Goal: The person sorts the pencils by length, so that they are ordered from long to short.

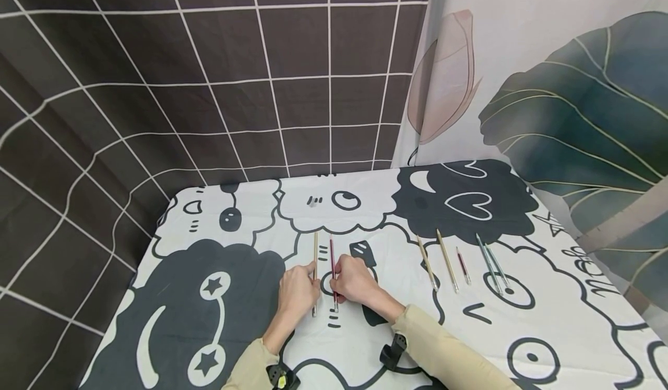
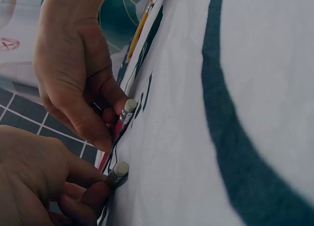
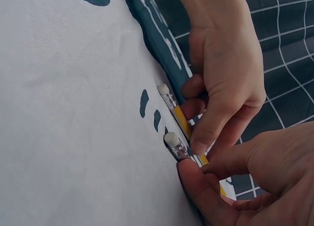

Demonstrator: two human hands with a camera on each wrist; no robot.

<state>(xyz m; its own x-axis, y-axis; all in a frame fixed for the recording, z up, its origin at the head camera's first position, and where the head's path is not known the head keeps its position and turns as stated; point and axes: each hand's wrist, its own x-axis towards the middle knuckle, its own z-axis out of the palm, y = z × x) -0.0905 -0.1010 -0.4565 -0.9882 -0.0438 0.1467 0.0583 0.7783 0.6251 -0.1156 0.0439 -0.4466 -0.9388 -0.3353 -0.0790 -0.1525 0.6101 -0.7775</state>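
Observation:
My left hand (image 1: 299,288) pinches a yellow pencil (image 1: 315,246) between thumb and fingers, low over the patterned cloth. Just right of it, my right hand (image 1: 356,280) pinches a dark red pencil (image 1: 331,252). The two pencils stand side by side, nearly parallel, their eraser ends toward me. In the left wrist view, a white eraser (image 2: 121,168) pokes out past the left fingertips, and the red pencil's eraser (image 2: 130,105) shows by the right hand. The right wrist view shows the yellow pencil (image 3: 182,122) along the left hand's fingers; the middle stretch of each pencil is partly covered.
To the right lie two yellow pencils (image 1: 427,262) (image 1: 447,261), a short red pencil (image 1: 463,265) and two green pencils (image 1: 488,262) (image 1: 498,265) close together. A black-and-white cartoon cloth (image 1: 365,343) covers the table. A dark grid curtain (image 1: 302,106) hangs behind.

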